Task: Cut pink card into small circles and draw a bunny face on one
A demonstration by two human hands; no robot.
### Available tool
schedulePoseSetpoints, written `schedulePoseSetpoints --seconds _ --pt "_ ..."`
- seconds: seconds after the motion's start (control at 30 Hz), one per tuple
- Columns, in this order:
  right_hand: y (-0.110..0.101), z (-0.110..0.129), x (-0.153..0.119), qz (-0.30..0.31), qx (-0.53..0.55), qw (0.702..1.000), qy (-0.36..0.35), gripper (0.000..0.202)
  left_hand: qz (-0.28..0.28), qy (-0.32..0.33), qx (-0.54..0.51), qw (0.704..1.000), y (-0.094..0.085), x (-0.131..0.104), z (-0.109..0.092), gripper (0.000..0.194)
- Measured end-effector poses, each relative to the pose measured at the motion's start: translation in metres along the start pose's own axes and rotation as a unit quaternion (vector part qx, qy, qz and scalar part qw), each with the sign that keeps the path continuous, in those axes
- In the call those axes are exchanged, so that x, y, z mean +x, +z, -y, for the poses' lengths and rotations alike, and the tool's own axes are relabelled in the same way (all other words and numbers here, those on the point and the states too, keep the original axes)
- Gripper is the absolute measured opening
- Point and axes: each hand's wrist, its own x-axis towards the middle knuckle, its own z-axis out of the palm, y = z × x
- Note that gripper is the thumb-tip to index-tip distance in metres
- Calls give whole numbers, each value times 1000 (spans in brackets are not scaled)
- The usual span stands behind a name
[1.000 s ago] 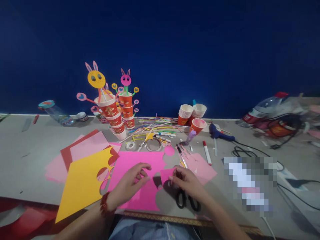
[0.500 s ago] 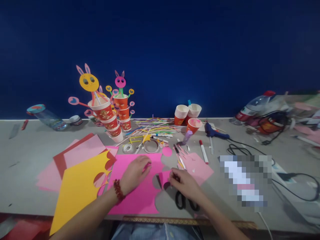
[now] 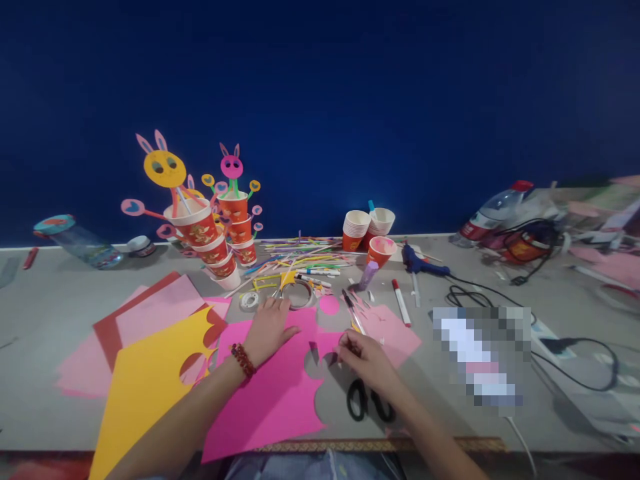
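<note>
Magenta paper, the large sheet, lies flat beneath the left hand, slanting away from the body with its scalloped edge towards the right. That hand, nearer to it, spreads fingers and thumb over the far part, whether gripping I cannot tell. The right hand pinches the small pink piece just beside that edge, the scissors' black handles on its near side

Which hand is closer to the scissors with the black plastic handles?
Right. The right hand is just beyond the scissors; the left hand is farther away, to their left, over the bright pink paper sheet.
</note>
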Motion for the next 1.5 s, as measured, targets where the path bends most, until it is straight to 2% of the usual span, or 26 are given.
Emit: schedulePoseSetpoints --seconds 0.13,0.23,0.3,0.37,0.43,0.5,0.6,0.73,0.8,0.9,1.0,1.07,1.3,1.5 --pt "-1 6 2 -9 -8 1000 -4 20 -22 9 -72 997 -2 1 2 29" --pt "-1 15 0 -38 -73 996 -17 19 -35 5 -204 978 -9 -6 -10 22" --pt "3 21 -1 -57 -139 988 -37 17 9 -9 -347 938 -13 -13 -23 24" --pt "11 25 -1 -66 -215 971 -76 12 80 -22 -506 858 -13 -19 -36 28" --pt "21 28 1 -60 -284 949 -122 8 108 -46 -597 793 -9 -24 -43 34" --pt "29 30 4 -42 -325 932 -155 8 99 -82 -623 771 -3 -26 -44 36" --pt "32 35 10 2 -327 928 -178 8 84 -109 -616 776 4 -27 -37 27" --pt "24 39 15 80 -250 946 -192 6 95 -120 -606 781 4 -31 -25 10" --pt "21 36 18 95 -218 950 -200 9 82 -119 -587 797 2 -34 -19 5" --pt "18 30 25 63 -216 960 -168 8 54 -122 -550 824 2 -36 -10 6" --pt "14 26 38 -16 -238 967 -92 13 48 -140 -537 831 6 -32 0 10" --pt "12 26 48 -39 -259 963 -60 20 48 -147 -534 831 9 -27 6 13" --pt "19 23 74 -35 -250 966 -64 37 39 -127 -508 851 15 -14 12 15" --pt "17 11 83 -15 -132 987 -86 36 39 -108 -472 874 8 -14 12 15"
